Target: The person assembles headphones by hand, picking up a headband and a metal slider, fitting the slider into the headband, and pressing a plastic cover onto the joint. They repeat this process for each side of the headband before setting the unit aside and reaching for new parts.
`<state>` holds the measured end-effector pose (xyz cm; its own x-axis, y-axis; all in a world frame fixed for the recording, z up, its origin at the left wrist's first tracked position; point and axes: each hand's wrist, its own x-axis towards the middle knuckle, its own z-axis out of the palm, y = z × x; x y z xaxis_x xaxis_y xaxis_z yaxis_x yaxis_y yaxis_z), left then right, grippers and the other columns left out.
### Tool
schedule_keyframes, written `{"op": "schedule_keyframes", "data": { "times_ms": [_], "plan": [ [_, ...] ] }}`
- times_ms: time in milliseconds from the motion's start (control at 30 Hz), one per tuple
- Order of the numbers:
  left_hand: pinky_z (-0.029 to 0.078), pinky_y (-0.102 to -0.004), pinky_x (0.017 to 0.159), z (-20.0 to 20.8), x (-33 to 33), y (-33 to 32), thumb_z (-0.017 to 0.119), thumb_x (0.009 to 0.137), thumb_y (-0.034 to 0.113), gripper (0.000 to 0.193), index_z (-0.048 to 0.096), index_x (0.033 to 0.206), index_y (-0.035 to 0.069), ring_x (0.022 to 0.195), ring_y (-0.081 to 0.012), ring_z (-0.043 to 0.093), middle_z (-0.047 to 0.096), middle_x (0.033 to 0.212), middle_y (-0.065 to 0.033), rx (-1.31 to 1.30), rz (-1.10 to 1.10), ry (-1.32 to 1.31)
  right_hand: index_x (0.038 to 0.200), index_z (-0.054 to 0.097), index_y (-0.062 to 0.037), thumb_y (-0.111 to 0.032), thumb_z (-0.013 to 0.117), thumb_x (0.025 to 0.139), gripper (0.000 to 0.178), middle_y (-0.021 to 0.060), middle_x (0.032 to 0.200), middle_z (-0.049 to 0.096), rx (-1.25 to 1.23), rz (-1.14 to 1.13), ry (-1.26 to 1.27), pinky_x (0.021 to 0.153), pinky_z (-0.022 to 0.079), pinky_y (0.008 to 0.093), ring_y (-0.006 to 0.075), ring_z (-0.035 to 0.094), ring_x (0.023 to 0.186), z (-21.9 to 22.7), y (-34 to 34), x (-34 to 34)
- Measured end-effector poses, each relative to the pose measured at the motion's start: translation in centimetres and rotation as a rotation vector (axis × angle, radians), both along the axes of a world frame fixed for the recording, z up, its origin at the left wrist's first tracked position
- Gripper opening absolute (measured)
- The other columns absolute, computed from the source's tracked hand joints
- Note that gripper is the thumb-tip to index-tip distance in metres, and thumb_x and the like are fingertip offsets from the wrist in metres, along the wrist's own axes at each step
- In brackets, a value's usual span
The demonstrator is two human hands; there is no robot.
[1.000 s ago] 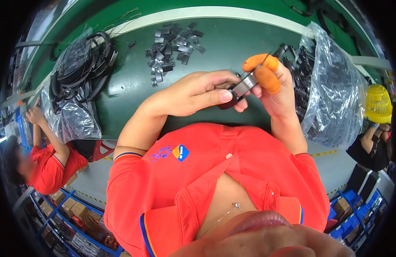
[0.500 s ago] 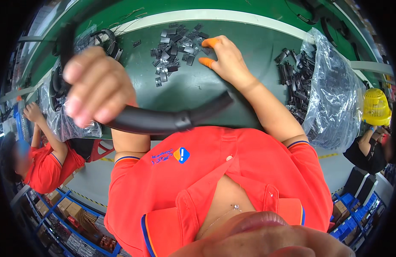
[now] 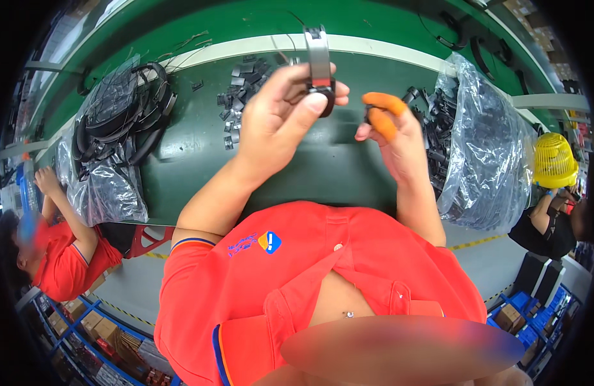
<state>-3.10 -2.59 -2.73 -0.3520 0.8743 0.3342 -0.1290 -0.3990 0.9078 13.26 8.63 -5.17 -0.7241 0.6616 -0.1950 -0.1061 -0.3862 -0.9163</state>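
My left hand point(image 3: 266, 128) is closed around a black headphone headband point(image 3: 319, 61), held up over the far part of the green table. The band is seen nearly edge-on, with a grey side and a bit of red near its lower end. To its right, my right hand point(image 3: 403, 138) wears orange finger cots on thumb and forefinger. Those fingers pinch a small black plastic piece point(image 3: 369, 114), partly hidden and blurred. A loose pile of small black plastic pieces point(image 3: 236, 96) lies behind my left hand on the tabletop point(image 3: 200, 167).
Several black headbands point(image 3: 117, 122) lie on clear plastic at the left. A clear plastic bag point(image 3: 486, 148) and many black parts point(image 3: 438, 106) are at the right. A white rail point(image 3: 245, 45) borders the table's far side. Co-workers sit at both sides, near a yellow fan point(image 3: 555, 161).
My left hand has carried the headband from the left to the middle and turned it upright. My right hand has left the pile, moving right with a small black piece.
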Motion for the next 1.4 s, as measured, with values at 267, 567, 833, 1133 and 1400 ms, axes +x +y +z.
{"op": "schedule_keyframes", "data": {
  "times_ms": [267, 567, 833, 1133, 1400],
  "plan": [
    [0.048, -0.0296, 0.086, -1.4, 2.3, 0.5, 0.061, 0.083, 0.007, 0.039, 0.045, 0.116, -0.005, 0.097, -0.0197, 0.06, 0.059, 0.108, -0.0156, -0.07, -0.015, 0.084, 0.098, 0.058, -0.0001, -0.002, 0.061, 0.08, 0.018, 0.0084, 0.103, 0.053, 0.324, -0.135, 0.269, 0.081, 0.045, 0.0294, 0.0166, 0.056, 0.086, 2.8, -1.8, -0.4],
    [0.05, -0.0287, 0.082, -2.0, 2.2, 0.3, 0.061, 0.083, 0.01, 0.035, 0.05, 0.114, -0.004, 0.095, -0.0185, 0.061, 0.06, 0.107, -0.0134, -0.067, 0.06, 0.173, 0.096, 0.059, -0.0017, -0.002, 0.063, 0.079, 0.018, 0.0044, 0.11, 0.048, 0.544, -0.126, 0.214, 0.087, 0.038, 0.0275, 0.0138, 0.047, 0.101, 1.8, -2.4, -1.3],
    [0.048, -0.0304, 0.078, -2.4, 2.7, 0.2, 0.056, 0.087, 0.016, 0.032, 0.049, 0.113, -0.001, 0.09, -0.019, 0.06, 0.058, 0.1, -0.0126, -0.067, 0.001, 0.387, 0.111, 0.056, 0.0034, -0.007, 0.054, 0.087, 0.026, 0.0131, 0.109, 0.059, 0.389, 0.051, 0.162, 0.084, 0.047, 0.0308, 0.0188, 0.058, 0.095, 2.2, -1.7, -1.3],
    [0.04, -0.0263, 0.08, -2.3, 4.6, -0.1, 0.044, 0.089, 0.011, 0.025, 0.042, 0.112, 0.0, 0.092, -0.0122, 0.05, 0.052, 0.101, -0.0079, -0.088, -0.123, -0.005, 0.111, 0.057, 0.0035, -0.006, 0.056, 0.085, 0.027, 0.0133, 0.111, 0.059, 0.48, -0.008, 0.169, 0.082, 0.048, 0.0284, 0.0172, 0.058, 0.095, 1.7, -2.4, -0.7],
    [0.04, -0.0255, 0.073, -3.0, 5.2, 0.1, 0.04, 0.088, 0.008, 0.024, 0.042, 0.109, -0.001, 0.081, -0.0097, 0.047, 0.05, 0.093, -0.006, -0.046, -0.082, 0.025, 0.111, 0.056, 0.0044, -0.007, 0.056, 0.085, 0.028, 0.0146, 0.111, 0.058, 0.549, -0.054, 0.187, 0.085, 0.046, 0.0291, 0.0186, 0.057, 0.098, 1.2, -3.0, -0.5]
  ]
}}
